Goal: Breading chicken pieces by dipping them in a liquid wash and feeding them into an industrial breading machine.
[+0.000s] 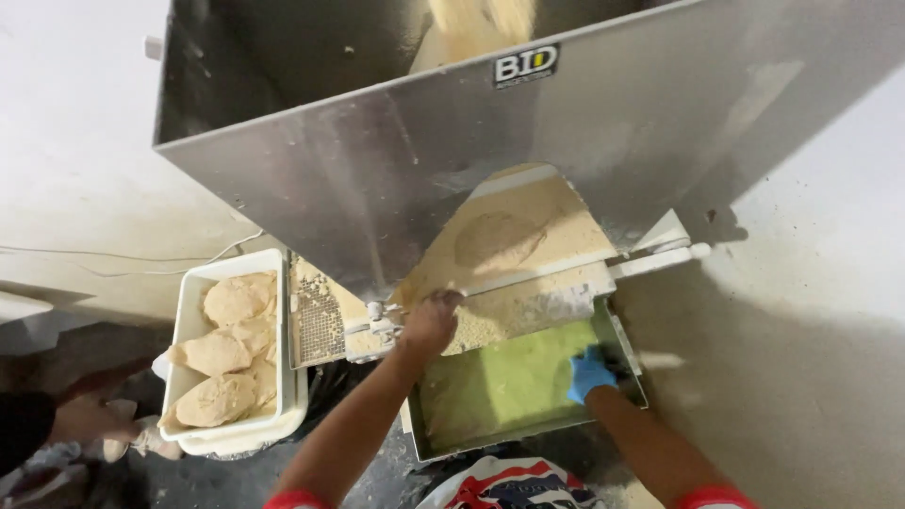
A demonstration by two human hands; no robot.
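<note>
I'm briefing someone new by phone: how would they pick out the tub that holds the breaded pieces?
Start at the big slanted steel hopper that fills the top of the view. Below its lower left corner, beside a perforated metal plate, sits a white rectangular plastic tub. Unlike the crumb-dusted green tray to its right, it holds several flat, crumb-coated pieces.
</note>
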